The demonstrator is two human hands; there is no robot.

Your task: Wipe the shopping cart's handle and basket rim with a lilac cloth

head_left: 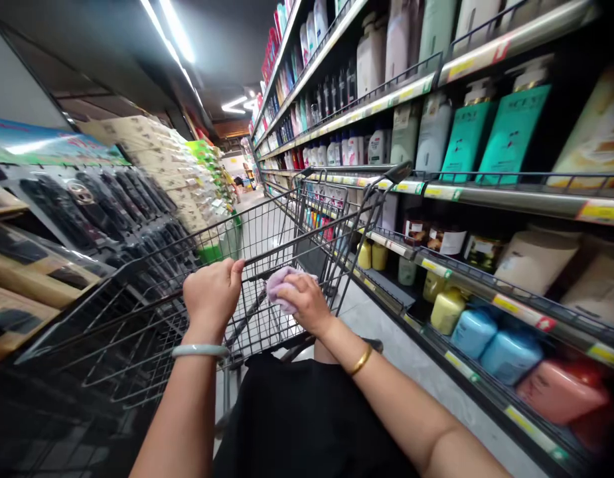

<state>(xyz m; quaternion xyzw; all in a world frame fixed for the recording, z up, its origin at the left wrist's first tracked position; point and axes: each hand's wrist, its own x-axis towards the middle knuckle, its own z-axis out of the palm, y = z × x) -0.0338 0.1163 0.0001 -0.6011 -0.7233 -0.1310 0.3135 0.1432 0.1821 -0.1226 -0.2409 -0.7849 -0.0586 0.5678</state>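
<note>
A black wire shopping cart point(267, 325) stands right in front of me, its basket tilted in view. My left hand point(212, 295) is closed in a fist at the cart's rail, thumb on top, with a pale bangle point(200, 350) on the wrist. To its right, my right hand point(307, 302) is closed around a crumpled light purple cloth point(281, 285), held above the cart's wire mesh. A gold bangle point(361, 359) sits on that wrist. The part of the rail under my left fingers is mostly hidden.
Shelves point(510, 199) of bottles run along the right side, with teal pump bottles point(516, 129) and blue bottles point(510, 352) nearest. Packaged dark goods point(97, 206) and stacked packs point(157, 159) line the left. A tiled aisle floor point(371, 318) runs ahead.
</note>
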